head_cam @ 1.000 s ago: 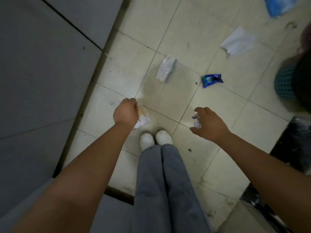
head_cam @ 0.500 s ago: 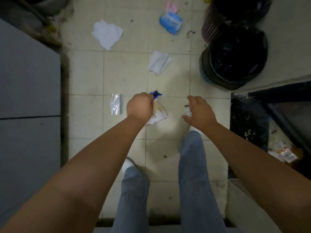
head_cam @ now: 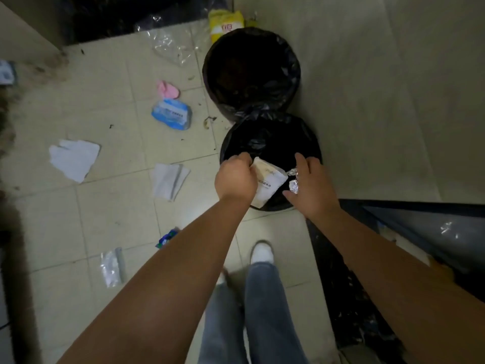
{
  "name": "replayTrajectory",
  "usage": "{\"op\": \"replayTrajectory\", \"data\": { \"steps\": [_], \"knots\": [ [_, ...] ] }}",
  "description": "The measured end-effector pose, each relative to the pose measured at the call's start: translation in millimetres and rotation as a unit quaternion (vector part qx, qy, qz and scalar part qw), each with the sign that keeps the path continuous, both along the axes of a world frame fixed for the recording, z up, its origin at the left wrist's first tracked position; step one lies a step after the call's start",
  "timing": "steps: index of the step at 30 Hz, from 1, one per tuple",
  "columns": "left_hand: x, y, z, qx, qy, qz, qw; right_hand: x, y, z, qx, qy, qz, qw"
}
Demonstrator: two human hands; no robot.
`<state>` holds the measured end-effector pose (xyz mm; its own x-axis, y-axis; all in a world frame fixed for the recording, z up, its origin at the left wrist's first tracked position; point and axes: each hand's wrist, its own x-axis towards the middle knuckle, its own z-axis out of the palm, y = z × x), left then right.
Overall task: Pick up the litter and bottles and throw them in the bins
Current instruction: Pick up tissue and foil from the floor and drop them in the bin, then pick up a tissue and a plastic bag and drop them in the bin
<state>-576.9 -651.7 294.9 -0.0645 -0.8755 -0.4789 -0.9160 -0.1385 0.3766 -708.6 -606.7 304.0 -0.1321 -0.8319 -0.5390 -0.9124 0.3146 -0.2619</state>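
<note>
Head view: left hand [head_cam: 236, 177] clenches a white packet [head_cam: 267, 181], right hand [head_cam: 312, 185] half-open pinching crumpled foil [head_cam: 294, 186], over the near bin [head_cam: 270, 137].

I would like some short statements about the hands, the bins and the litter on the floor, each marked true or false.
1. The left hand holds a white packet over the near bin. True.
2. The right hand is empty. False: it holds crumpled foil.
3. Both bins have black liners. True; the far bin has one too.
4. The blue wipes pack lies inside the far bin. False: it lies on the floor tiles.
5. The floor is already clean. False: white papers remain.
</note>
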Motion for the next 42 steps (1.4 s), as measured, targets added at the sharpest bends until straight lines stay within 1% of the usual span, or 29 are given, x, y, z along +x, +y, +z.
{"op": "replayTrajectory", "data": {
  "steps": [3, 8, 12, 14, 16, 20, 24, 25, 27, 30, 32, 34, 36, 39, 40, 42],
  "knots": [
    [-18.7, -20.1, -21.6, 0.032, -0.014, -0.011, 0.999, -12.2, -20.9, -24.7, -0.006, 0.001, -0.007, 1.0],
    [-10.0, -25.7, -49.4, 0.03, -0.07, -0.099, 0.992, -13.7, -15.6, -47.9, 0.03, 0.019, 0.025, 0.999],
    [19.4, -14.9, -47.5, 0.047, -0.111, -0.167, 0.978, -1.9, -9.7, -42.2, 0.067, 0.027, 0.074, 0.995],
    [44.4, -4.6, -42.7, 0.055, -0.131, -0.174, 0.974, 12.8, -13.8, -33.2, 0.057, 0.03, 0.106, 0.992],
    [73.8, 8.7, -34.7, 0.065, -0.152, -0.159, 0.973, 35.0, -23.1, -21.0, 0.031, 0.035, 0.149, 0.988],
    [136.0, 43.2, -8.5, 0.076, -0.183, -0.081, 0.977, 98.5, -45.3, 1.1, -0.007, 0.047, 0.25, 0.967],
    [196.2, 95.5, 26.7, 0.083, -0.196, 0.057, 0.975, 179.2, -43.8, 22.9, -0.029, 0.033, 0.36, 0.932],
    [211.3, 111.9, 35.3, 0.09, -0.199, 0.094, 0.971, 200.7, -37.3, 28.2, -0.043, 0.016, 0.386, 0.921],
    [241.4, 148.6, 49.2, 0.106, -0.209, 0.157, 0.959, 241.9, -16.7, 33.9, -0.086, -0.003, 0.45, 0.889],
    [283.6, 208.7, 59.2, 0.124, -0.215, 0.246, 0.937, 295.2, 18.4, 42.0, -0.071, 0.008, 0.538, 0.84],
    [308.1, 250.0, 59.2, 0.138, -0.216, 0.299, 0.919, 326.4, 44.7, 43.2, -0.052, 0.013, 0.583, 0.81],
    [328.1, 294.0, 52.7, 0.157, -0.212, 0.35, 0.899, 354.2, 70.7, 36.3, -0.03, 0.001, 0.61, 0.791],
    [343.0, 338.1, 40.8, 0.183, -0.206, 0.396, 0.876, 376.2, 96.1, 24.5, -0.014, -0.004, 0.635, 0.773],
    [365.4, 396.4, 17.5, 0.23, -0.188, 0.444, 0.846, 409.8, 126.6, 3.5, 0.014, 0.017, 0.674, 0.738],
    [374.7, 412.4, 7.7, 0.243, -0.181, 0.453, 0.838, 423.4, 135.8, 0.6, 0.023, 0.018, 0.679, 0.733],
    [396.4, 433.7, -12.6, 0.261, -0.16, 0.455, 0.836, 450.4, 151.6, -8.1, 0.01, 0.016, 0.668, 0.744]
  ]
}}
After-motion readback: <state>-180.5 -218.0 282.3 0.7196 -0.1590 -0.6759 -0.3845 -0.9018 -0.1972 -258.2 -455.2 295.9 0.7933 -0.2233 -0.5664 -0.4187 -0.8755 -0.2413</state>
